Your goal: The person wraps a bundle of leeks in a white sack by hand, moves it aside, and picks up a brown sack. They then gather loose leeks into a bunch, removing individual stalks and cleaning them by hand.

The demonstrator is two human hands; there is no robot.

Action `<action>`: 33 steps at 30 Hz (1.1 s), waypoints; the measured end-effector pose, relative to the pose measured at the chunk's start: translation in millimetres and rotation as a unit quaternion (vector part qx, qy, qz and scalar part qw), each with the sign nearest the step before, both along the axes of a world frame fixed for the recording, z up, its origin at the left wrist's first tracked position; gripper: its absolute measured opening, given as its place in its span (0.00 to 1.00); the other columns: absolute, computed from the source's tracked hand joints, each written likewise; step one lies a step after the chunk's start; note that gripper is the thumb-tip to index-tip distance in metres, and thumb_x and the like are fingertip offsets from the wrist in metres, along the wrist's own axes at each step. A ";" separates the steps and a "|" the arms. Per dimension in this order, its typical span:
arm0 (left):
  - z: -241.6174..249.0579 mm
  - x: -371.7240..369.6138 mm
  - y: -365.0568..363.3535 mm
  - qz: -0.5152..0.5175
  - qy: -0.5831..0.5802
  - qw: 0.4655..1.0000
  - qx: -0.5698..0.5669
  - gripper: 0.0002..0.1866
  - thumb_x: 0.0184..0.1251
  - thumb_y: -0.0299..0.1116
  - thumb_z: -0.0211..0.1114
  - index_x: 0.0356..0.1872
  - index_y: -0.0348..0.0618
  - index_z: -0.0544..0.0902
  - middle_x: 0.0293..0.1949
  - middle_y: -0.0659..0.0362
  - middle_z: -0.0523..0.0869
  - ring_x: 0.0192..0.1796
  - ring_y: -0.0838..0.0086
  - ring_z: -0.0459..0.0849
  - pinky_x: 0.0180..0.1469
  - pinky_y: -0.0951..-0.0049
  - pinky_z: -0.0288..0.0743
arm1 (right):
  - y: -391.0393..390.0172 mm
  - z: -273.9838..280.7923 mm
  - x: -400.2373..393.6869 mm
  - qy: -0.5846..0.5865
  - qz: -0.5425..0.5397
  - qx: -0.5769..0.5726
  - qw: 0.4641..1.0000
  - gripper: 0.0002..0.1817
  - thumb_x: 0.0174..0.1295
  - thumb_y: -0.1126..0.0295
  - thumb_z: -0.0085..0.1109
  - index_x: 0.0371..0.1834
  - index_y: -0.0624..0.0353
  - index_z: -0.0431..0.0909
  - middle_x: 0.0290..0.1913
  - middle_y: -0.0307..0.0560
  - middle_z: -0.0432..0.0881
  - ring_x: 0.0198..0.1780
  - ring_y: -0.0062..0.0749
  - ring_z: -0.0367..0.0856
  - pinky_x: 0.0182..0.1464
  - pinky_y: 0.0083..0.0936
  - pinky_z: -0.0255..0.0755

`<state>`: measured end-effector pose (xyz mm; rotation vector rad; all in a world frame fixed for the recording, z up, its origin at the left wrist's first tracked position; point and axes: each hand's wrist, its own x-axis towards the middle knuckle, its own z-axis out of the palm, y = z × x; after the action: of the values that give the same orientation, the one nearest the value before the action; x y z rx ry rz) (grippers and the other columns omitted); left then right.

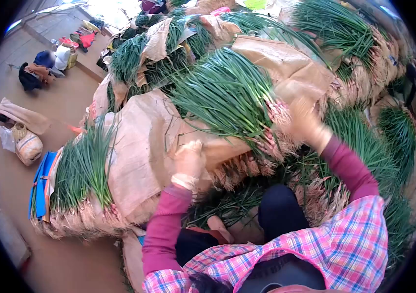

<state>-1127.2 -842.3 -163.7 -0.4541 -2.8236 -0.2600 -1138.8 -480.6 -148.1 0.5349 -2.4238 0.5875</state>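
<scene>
A large bunch of green onions (227,93) lies on brown sacking, its leaves to the upper left and its reddish stems and pale roots (279,117) to the right. My right hand (305,122) is beside the root end, smeared by motion, so its fingers and any hold do not show clearly. My left hand (190,158) is curled closed over the brown sacking (142,146), lower left of the bunch. What sits inside its fingers, if anything, I cannot make out. Pale, hairy roots show under the sacking's edge between my hands.
More green onions (83,171) stand at the left beside a blue piece (42,185). Heaped bunches (335,29) lie at the back right, and others (364,141) lie by my right arm. Bags and clothes (27,144) are on the floor at the left.
</scene>
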 end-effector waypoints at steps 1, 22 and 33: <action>13.0 -6.4 7.3 -0.023 0.035 0.998 -0.040 0.09 0.55 0.28 0.58 0.35 0.42 0.83 0.33 0.48 0.84 0.40 0.52 0.83 0.44 0.60 0.77 | -33.7 -3.9 28.4 -0.096 0.027 0.157 0.983 0.49 0.42 0.43 0.72 0.71 0.39 0.63 0.73 0.53 0.56 0.75 0.55 0.48 0.73 0.52 0.45; 434.4 -52.5 -112.3 0.243 0.261 0.886 -0.296 0.18 0.65 0.42 0.55 0.53 0.52 0.81 0.48 0.49 0.84 0.52 0.53 0.82 0.52 0.60 0.74 | -90.3 -206.8 -123.3 -0.259 0.027 -0.725 0.637 0.17 0.63 0.65 0.55 0.51 0.64 0.78 0.35 0.47 0.82 0.38 0.36 0.79 0.45 0.29 0.74; 585.3 61.9 -225.4 0.371 0.390 0.771 -0.341 0.23 0.69 0.44 0.52 0.62 0.47 0.75 0.61 0.53 0.78 0.63 0.62 0.76 0.63 0.67 0.67 | -111.6 -16.0 109.4 0.142 -0.054 -0.455 0.878 0.35 0.57 0.60 0.66 0.62 0.70 0.64 0.60 0.57 0.68 0.61 0.42 0.68 0.65 0.37 0.61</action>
<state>-1065.2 -1067.7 421.6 0.3935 -1.9342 0.9192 -1029.3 -592.2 -164.1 0.0634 -1.6218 1.3686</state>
